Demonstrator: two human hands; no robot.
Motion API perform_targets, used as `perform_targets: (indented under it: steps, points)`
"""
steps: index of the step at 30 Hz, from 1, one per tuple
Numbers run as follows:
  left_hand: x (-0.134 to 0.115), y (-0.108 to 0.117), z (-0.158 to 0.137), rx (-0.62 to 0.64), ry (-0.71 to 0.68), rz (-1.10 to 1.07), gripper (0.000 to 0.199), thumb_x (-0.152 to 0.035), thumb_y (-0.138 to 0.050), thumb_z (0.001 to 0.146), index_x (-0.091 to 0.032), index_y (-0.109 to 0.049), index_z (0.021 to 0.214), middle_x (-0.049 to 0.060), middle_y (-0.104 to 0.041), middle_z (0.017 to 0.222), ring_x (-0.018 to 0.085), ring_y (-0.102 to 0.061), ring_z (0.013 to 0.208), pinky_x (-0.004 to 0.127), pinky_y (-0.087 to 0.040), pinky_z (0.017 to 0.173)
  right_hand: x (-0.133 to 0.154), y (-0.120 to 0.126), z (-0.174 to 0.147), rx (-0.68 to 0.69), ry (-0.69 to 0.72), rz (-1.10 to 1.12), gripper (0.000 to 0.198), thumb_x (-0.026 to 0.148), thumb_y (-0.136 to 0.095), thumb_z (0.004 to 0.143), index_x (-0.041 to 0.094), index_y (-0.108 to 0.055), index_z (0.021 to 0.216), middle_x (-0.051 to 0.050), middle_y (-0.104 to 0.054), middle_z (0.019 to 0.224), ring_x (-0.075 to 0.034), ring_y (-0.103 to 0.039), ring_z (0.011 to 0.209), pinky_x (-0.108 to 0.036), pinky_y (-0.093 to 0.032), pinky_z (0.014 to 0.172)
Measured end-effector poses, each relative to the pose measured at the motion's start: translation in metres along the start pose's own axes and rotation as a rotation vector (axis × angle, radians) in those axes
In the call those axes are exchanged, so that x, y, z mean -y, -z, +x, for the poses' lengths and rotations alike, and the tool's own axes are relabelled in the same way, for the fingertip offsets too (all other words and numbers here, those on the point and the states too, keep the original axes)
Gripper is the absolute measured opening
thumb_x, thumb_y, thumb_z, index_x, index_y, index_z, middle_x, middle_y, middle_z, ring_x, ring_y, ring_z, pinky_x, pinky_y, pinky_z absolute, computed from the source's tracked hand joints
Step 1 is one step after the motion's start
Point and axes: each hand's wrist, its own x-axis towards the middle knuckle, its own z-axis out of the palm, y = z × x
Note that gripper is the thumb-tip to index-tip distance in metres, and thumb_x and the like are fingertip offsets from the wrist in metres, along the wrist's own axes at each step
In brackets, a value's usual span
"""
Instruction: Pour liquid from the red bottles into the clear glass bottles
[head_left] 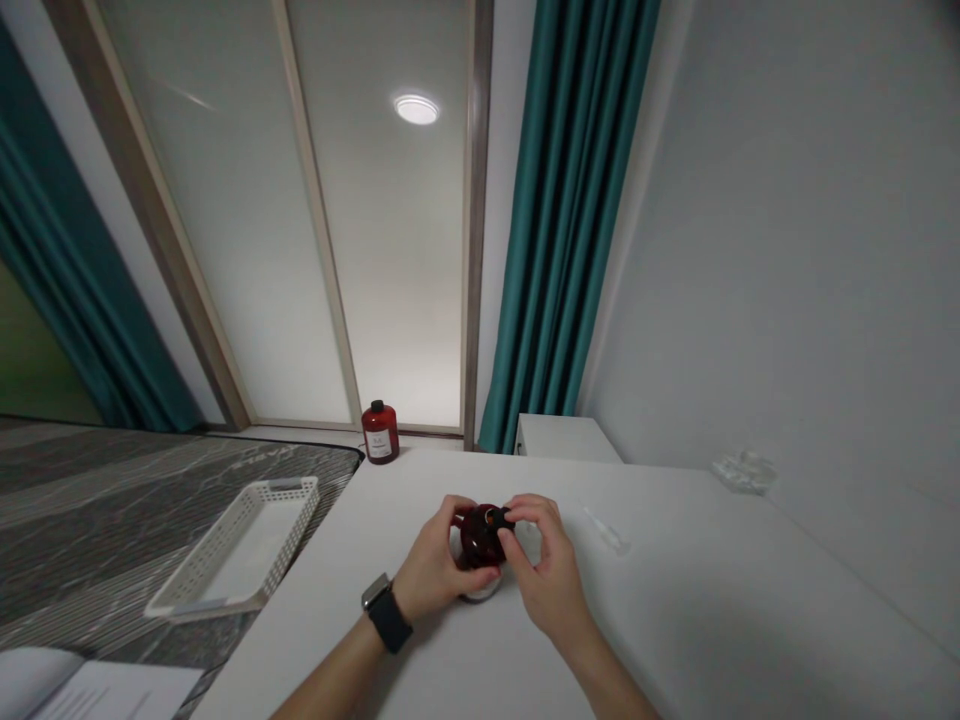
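Note:
A dark red glossy bottle point(481, 540) is tilted over the white table, with my left hand point(442, 560) wrapped round its body. My right hand point(546, 568) pinches a small black cap point(501, 517) between thumb and fingers at the bottle's mouth. Part of the mouth's rim shows beside the cap, so the cap looks off or partly off. Fingers hide much of the bottle's sides. A dark smartwatch point(387, 612) is on my left wrist. To the right of my right hand lies a thin clear plastic piece point(606, 530), too faint to name.
Another red bottle point(380, 436), with black cap and white label, stands at the far left corner of the white table point(675, 620). Left of the table are a white basket point(247, 550) and an open book point(112, 690). Crumpled clear plastic point(744, 470) lies by the wall.

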Motion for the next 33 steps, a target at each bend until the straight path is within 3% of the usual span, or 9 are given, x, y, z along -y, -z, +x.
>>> perform_targets:
  steps: [5, 7, 11, 15, 19, 22, 27, 33]
  points:
    - [-0.001, 0.001, 0.0, 0.007, 0.022, -0.009, 0.056, -0.022, -0.079, 0.062, -0.019, -0.05, 0.11, 0.006, -0.066, 0.108, 0.025, -0.062, 0.099, 0.039, -0.048, 0.091, -0.002, 0.002, -0.002, -0.005, -0.043, -0.025, 0.009, 0.017, -0.062, 0.084, 0.024, -0.057, 0.082, -0.003, -0.062, 0.094, -0.021, -0.058, 0.095, -0.035, -0.046, 0.086]
    - [-0.001, 0.002, 0.001, 0.01, 0.029, -0.009, 0.055, -0.022, -0.079, 0.062, -0.02, -0.05, 0.11, 0.005, -0.066, 0.107, 0.025, -0.062, 0.099, 0.039, -0.048, 0.091, -0.004, 0.004, -0.002, -0.027, -0.117, 0.019, 0.007, 0.021, -0.063, 0.084, 0.024, -0.059, 0.089, -0.003, -0.063, 0.095, -0.021, -0.059, 0.094, -0.035, -0.046, 0.087]
    - [0.0, 0.003, 0.002, 0.016, 0.037, -0.012, 0.054, -0.021, -0.079, 0.062, -0.02, -0.051, 0.109, 0.005, -0.066, 0.107, 0.026, -0.062, 0.1, 0.04, -0.048, 0.092, -0.007, 0.014, 0.001, -0.086, -0.34, 0.185, 0.022, 0.036, -0.063, 0.087, 0.023, -0.061, 0.104, -0.005, -0.066, 0.101, -0.023, -0.062, 0.097, -0.035, -0.048, 0.086]
    - [0.002, 0.005, 0.003, 0.021, 0.05, -0.024, 0.052, -0.019, -0.078, 0.064, -0.02, -0.051, 0.108, 0.005, -0.066, 0.106, 0.026, -0.063, 0.1, 0.04, -0.048, 0.093, -0.014, 0.03, 0.003, -0.1, -0.493, 0.28, 0.028, 0.048, -0.064, 0.085, 0.023, -0.063, 0.1, -0.003, -0.068, 0.09, -0.021, -0.061, 0.086, -0.032, -0.049, 0.077]
    - [0.003, 0.007, 0.004, 0.042, 0.056, -0.031, 0.051, -0.021, -0.079, 0.065, -0.02, -0.05, 0.107, 0.006, -0.065, 0.106, 0.027, -0.063, 0.1, 0.04, -0.048, 0.091, -0.023, 0.044, 0.0, -0.104, -0.542, 0.37, 0.028, 0.052, -0.061, 0.086, 0.025, -0.06, 0.093, -0.002, -0.067, 0.088, -0.021, -0.062, 0.085, -0.034, -0.05, 0.079]
    - [0.003, 0.008, 0.005, 0.052, 0.058, -0.036, 0.05, -0.021, -0.078, 0.067, -0.02, -0.05, 0.108, 0.006, -0.065, 0.106, 0.026, -0.063, 0.1, 0.041, -0.048, 0.092, -0.033, 0.058, 0.0, -0.078, -0.539, 0.334, 0.028, 0.052, -0.06, 0.087, 0.025, -0.056, 0.089, -0.002, -0.067, 0.085, -0.021, -0.063, 0.085, -0.035, -0.051, 0.078]
    - [0.004, 0.01, 0.005, 0.053, 0.054, -0.021, 0.048, -0.022, -0.076, 0.067, -0.02, -0.05, 0.107, 0.006, -0.066, 0.105, 0.026, -0.064, 0.099, 0.04, -0.049, 0.091, -0.061, 0.089, 0.007, -0.016, -0.338, -0.19, 0.028, 0.047, -0.051, 0.092, 0.023, -0.056, 0.106, -0.006, -0.069, 0.091, -0.023, -0.066, 0.083, -0.036, -0.052, 0.076]
    - [0.006, 0.011, 0.005, 0.049, 0.056, -0.022, 0.047, -0.023, -0.074, 0.069, -0.02, -0.048, 0.109, 0.007, -0.066, 0.106, 0.027, -0.064, 0.1, 0.042, -0.051, 0.092, -0.091, 0.1, -0.01, 0.101, -0.2, -0.441, 0.014, 0.033, -0.058, 0.085, 0.022, -0.064, 0.091, -0.008, -0.069, 0.091, -0.027, -0.062, 0.089, -0.042, -0.047, 0.083]
